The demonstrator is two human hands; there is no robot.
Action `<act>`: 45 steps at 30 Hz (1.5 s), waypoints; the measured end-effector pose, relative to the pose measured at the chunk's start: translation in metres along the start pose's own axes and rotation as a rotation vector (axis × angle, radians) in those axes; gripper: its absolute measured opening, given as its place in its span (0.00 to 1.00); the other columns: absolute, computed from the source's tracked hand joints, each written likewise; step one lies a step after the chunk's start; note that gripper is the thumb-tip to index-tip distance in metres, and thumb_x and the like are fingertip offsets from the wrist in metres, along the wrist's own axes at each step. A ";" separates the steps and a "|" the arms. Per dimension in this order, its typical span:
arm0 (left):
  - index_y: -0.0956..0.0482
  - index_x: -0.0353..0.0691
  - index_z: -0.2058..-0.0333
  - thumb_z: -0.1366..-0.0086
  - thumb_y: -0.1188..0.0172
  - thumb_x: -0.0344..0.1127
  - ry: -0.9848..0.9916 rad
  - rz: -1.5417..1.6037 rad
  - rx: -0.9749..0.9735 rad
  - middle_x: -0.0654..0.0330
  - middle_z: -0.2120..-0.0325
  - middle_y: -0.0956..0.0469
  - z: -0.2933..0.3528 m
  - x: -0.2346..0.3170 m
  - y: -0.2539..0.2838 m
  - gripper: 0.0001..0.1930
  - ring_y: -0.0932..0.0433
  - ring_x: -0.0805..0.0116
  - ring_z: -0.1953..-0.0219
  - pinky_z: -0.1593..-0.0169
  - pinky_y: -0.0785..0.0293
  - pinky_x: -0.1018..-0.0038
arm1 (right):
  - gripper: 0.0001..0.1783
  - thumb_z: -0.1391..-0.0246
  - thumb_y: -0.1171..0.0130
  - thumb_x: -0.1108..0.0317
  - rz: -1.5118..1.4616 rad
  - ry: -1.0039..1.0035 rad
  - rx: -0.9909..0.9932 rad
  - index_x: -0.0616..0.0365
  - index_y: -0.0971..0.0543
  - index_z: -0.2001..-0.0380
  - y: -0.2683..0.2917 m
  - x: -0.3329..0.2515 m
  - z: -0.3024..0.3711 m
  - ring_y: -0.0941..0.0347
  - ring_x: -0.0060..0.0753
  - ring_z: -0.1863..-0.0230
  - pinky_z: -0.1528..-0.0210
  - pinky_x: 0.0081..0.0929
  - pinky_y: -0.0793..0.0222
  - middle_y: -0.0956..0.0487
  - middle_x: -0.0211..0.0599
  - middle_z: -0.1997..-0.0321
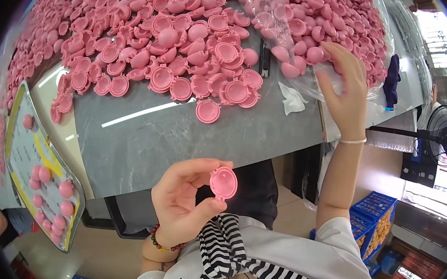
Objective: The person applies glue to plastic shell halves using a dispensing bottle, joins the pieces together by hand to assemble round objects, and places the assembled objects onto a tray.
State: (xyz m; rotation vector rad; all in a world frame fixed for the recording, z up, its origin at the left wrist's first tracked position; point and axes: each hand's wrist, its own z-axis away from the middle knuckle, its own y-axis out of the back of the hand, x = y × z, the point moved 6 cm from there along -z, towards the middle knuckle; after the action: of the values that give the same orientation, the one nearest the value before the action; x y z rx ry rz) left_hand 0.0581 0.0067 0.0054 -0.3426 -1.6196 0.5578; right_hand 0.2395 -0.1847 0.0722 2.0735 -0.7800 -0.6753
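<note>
My left hand (184,201) holds a pink round plastic shell half (223,183) between thumb and fingers, close to my chest and below the table edge, hollow side facing me. My right hand (345,86) reaches up to the right, fingers spread, touching a clear plastic bag (330,24) filled with pink rounded shell pieces. A large heap of pink shell halves (172,37) covers the far part of the grey table (144,141). One lone shell half (208,110) lies nearest the table's front.
A flat tray (40,171) with several assembled pink balls sits at the left. A white scrap (292,99) lies by the bag. A black fan (446,133) stands at the right. Blue crates (371,222) are on the floor.
</note>
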 end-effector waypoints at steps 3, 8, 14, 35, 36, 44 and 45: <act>0.35 0.27 0.56 0.52 0.40 0.21 0.040 -0.018 -0.054 0.45 0.58 0.29 0.003 -0.001 0.000 0.22 0.29 0.61 0.54 0.50 0.33 0.69 | 0.16 0.57 0.44 0.73 0.035 0.095 -0.088 0.58 0.26 0.61 -0.012 -0.004 -0.009 0.32 0.36 0.59 0.58 0.28 0.37 0.26 0.37 0.60; 0.35 0.28 0.55 0.51 0.41 0.21 0.040 0.072 -0.028 0.45 0.57 0.30 0.005 -0.003 0.006 0.22 0.30 0.61 0.52 0.48 0.35 0.68 | 0.15 0.58 0.43 0.76 -0.178 -0.092 0.058 0.60 0.26 0.63 -0.002 0.002 0.002 0.29 0.29 0.67 0.68 0.19 0.33 0.26 0.38 0.62; 0.37 0.28 0.54 0.50 0.42 0.21 0.059 0.173 -0.027 0.44 0.56 0.31 0.002 -0.004 0.007 0.23 0.31 0.61 0.51 0.47 0.36 0.69 | 0.19 0.70 0.35 0.74 -0.611 0.111 -0.281 0.57 0.24 0.67 -0.028 -0.093 0.048 0.31 0.36 0.67 0.65 0.27 0.34 0.25 0.34 0.68; 0.30 0.26 0.58 0.52 0.41 0.16 -0.090 -0.181 -0.029 0.48 0.57 0.29 0.001 -0.002 -0.003 0.20 0.25 0.68 0.61 0.58 0.27 0.77 | 0.21 0.73 0.33 0.74 -0.896 0.116 -0.193 0.59 0.23 0.67 -0.020 -0.118 0.056 0.28 0.33 0.68 0.67 0.24 0.34 0.25 0.35 0.66; 0.30 0.26 0.58 0.52 0.41 0.16 -0.088 -0.182 -0.028 0.48 0.57 0.29 0.001 -0.003 -0.003 0.20 0.25 0.68 0.61 0.58 0.27 0.77 | 0.20 0.72 0.33 0.73 -0.906 0.101 -0.186 0.59 0.23 0.67 -0.021 -0.117 0.057 0.28 0.33 0.67 0.67 0.24 0.34 0.25 0.35 0.66; 0.27 0.30 0.59 0.57 0.34 0.22 -0.131 -0.288 -0.040 0.47 0.58 0.27 -0.007 0.001 -0.005 0.22 0.24 0.68 0.62 0.59 0.29 0.76 | 0.21 0.74 0.34 0.76 -0.727 0.183 0.002 0.60 0.22 0.67 -0.021 -0.120 0.074 0.32 0.27 0.76 0.73 0.22 0.35 0.27 0.28 0.73; 0.27 0.30 0.59 0.57 0.34 0.22 -0.130 -0.289 -0.041 0.47 0.58 0.27 -0.008 0.000 -0.003 0.22 0.24 0.68 0.62 0.59 0.29 0.76 | 0.21 0.74 0.35 0.78 -0.729 0.221 0.076 0.60 0.22 0.67 -0.019 -0.124 0.075 0.33 0.26 0.78 0.75 0.21 0.36 0.28 0.27 0.75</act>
State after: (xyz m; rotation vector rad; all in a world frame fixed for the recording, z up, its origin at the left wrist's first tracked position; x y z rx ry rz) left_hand 0.0662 0.0051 0.0070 -0.0998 -1.7701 0.3327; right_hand 0.1105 -0.1234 0.0399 2.4514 0.1042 -0.7787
